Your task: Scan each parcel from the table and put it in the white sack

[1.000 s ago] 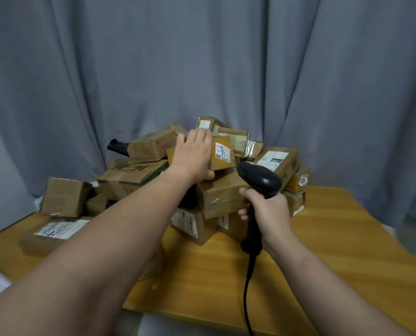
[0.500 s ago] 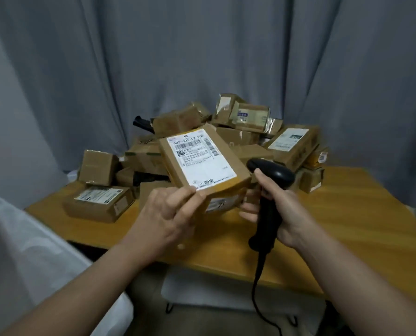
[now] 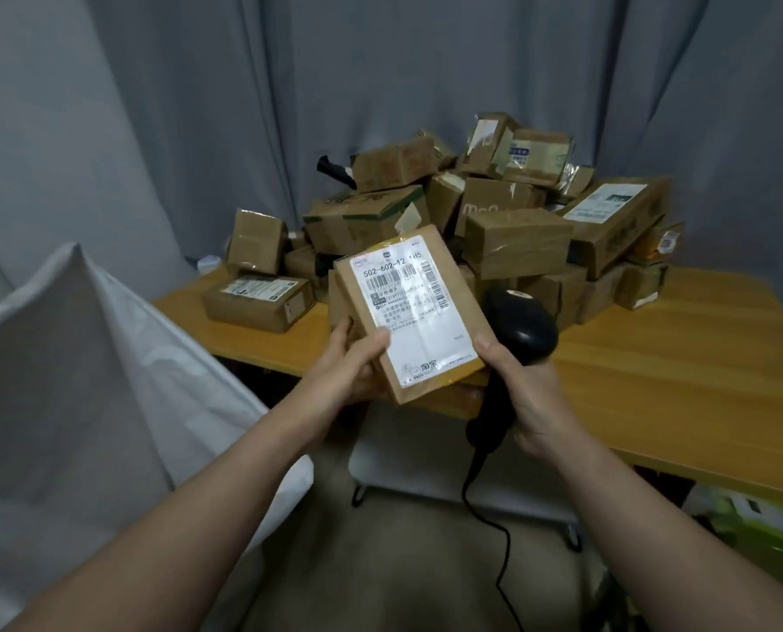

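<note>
Behind the wooden worktop (image 3: 654, 380) a grey curtain (image 3: 380, 84) is hung; parcels (image 3: 517, 239) are heaped toward its far edge. One parcel (image 3: 412, 312) is grasped label-up in the left grip (image 3: 348, 362) above the near edge, a black scanner (image 3: 522, 330) in the right grip (image 3: 531, 394) beside it.

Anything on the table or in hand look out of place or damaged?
A black object sticks out of the parcel heap at its back left, unlike the cardboard around it; I cannot tell what it is. The held parcel and scanner look intact.
</note>
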Motion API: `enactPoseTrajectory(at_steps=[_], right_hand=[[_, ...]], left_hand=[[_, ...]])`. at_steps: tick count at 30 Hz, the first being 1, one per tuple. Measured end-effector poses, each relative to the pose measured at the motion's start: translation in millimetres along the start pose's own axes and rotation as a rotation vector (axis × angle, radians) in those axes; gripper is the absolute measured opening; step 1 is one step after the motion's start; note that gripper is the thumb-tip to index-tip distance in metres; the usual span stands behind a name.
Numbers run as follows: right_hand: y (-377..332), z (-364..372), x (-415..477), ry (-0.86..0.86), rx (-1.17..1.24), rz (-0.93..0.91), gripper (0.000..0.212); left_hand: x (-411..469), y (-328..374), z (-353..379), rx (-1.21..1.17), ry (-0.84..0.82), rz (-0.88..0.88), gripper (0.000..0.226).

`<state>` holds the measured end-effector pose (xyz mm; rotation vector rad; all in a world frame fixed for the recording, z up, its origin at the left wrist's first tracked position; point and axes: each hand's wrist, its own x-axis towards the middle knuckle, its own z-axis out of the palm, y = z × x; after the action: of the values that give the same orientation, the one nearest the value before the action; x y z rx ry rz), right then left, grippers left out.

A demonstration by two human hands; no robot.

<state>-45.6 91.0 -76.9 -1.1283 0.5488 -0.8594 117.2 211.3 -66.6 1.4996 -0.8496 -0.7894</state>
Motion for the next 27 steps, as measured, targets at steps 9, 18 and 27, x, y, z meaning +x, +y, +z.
enactPoseTrajectory(at_steps=[9, 18, 27], right_hand=[[-6, 20, -16, -0.201, -0.549, -0.163, 0.016], [13, 37, -36, -0.169, -0.486, -0.160, 0.012], [20, 32, -41, -0.177, -0.530, -0.205, 0.011]], left_hand=[[-7, -23, -41, 0.101, 0.264, 0.061, 0.108], [-9, -32, -30, 0.157, 0.340, 0.144, 0.079], [-8, -35, -33, 0.203, 0.376, 0.130, 0.088]])
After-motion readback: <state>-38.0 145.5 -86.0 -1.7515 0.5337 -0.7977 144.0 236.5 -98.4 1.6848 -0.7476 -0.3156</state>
